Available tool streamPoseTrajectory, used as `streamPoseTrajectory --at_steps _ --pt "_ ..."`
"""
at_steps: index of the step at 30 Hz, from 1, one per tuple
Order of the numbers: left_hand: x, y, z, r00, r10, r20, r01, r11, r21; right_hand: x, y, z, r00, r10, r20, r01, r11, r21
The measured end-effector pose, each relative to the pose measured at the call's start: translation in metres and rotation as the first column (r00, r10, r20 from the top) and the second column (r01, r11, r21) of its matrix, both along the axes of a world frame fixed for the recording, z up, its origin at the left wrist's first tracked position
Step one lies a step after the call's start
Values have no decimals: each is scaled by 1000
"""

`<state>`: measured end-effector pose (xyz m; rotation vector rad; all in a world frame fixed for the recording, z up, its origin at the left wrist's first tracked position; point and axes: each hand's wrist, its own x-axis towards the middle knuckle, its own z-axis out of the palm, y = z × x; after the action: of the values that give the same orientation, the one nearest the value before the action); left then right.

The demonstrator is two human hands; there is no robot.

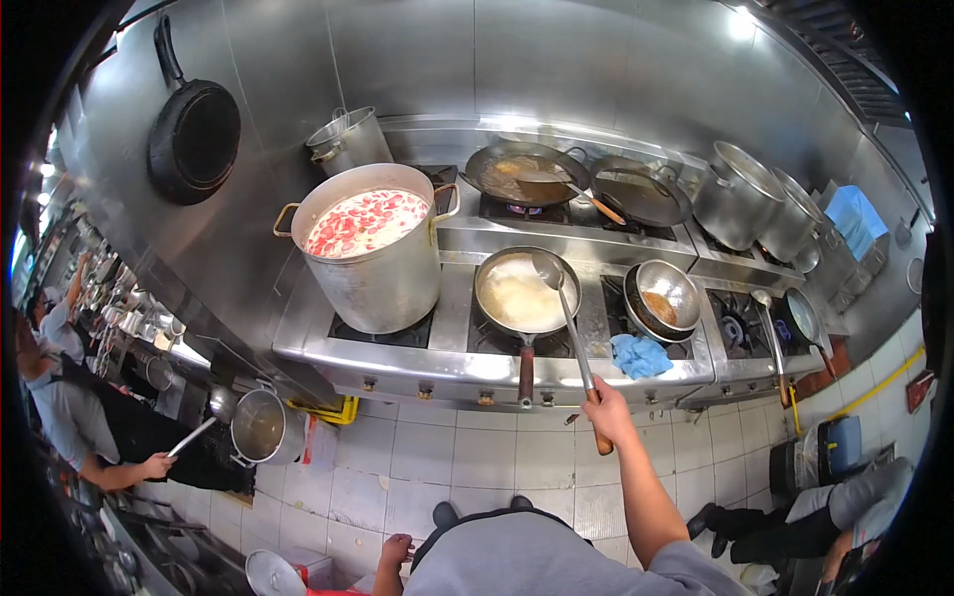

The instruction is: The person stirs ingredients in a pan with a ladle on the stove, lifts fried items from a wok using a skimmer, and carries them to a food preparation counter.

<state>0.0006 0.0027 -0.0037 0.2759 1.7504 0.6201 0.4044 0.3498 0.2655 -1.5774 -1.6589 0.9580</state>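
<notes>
My right hand point(608, 413) grips the wooden-ended handle of a long metal ladle point(573, 333). The ladle's bowl rests in a frying pan point(481, 297) on a front burner, among pale, foamy-looking contents point(519, 294). That pan's brown handle point(527, 372) points toward me, and neither hand touches it. Low at my side hangs my left hand point(397, 549), fingers curled, with nothing visible in it. A crumpled blue cloth point(641, 355) lies on the stove edge right of the ladle, beside stacked metal bowls, the upper one a strainer point(667, 294).
Left on the stove stands a tall pot point(373, 283) with red pieces in pale liquid. Behind are a wok point(478, 177) over a flame, a second wok point(641, 204) and large pots point(730, 204). One person point(75, 397) holds a ladle at left; another point(830, 512) is at right.
</notes>
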Motion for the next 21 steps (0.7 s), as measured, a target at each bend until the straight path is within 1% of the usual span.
streamPoseTrajectory --at_steps 1,2,3,4,7,8,10,11,13,14,16,17,19,21 --pt "0 0 0 1000 2 1 -2 1000 -7 7 8 -6 999 -11 46 11 1000 1" --pt "-1 0 0 1000 4 0 -4 1000 -6 6 12 -1 996 -22 92 22 1000 2" --pt "-1 -1 0 1000 1 -7 -1 1000 -11 7 14 6 1000 -24 3 24 999 -40" --pt "-1 -2 0 1000 -1 -14 1 1000 -16 8 15 13 1000 -21 3 21 999 -39" --pt "0 -5 2 1000 3 -27 -4 1000 -15 6 14 35 989 -13 -147 -16 981 -195" --pt "0 -6 3 1000 6 -27 -7 1000 -15 5 14 39 989 -10 -147 -20 981 -195" --pt "0 -6 6 1000 5 -26 -5 1000 -13 5 13 43 980 -13 -197 -40 964 -264" --pt "0 -5 8 1000 7 -26 -7 1000 -12 4 14 45 980 -11 -197 -42 964 -263" --pt "1 -3 13 1000 7 -25 -8 999 -40 1 15 47 964 -5 -267 -78 951 -298" --pt "1 -3 11 1000 7 -26 -8 999 -40 0 17 47 964 -4 -268 -79 952 -297" --pt "-1 -3 7 999 35 -9 -35 999 -32 -2 21 45 926 -12 -376 -137 920 -368" --pt "-1 -2 6 999 36 -9 -36 999 -31 -4 21 48 926 -11 -377 -138 920 -367" --pt "-3 -1 4 999 49 -2 -49 999 -23 -9 20 54 891 -28 -454 -184 890 -417" --pt "-5 -2 3 999 42 -7 -42 999 -20 -15 21 57 882 -41 -469 -187 883 -429"
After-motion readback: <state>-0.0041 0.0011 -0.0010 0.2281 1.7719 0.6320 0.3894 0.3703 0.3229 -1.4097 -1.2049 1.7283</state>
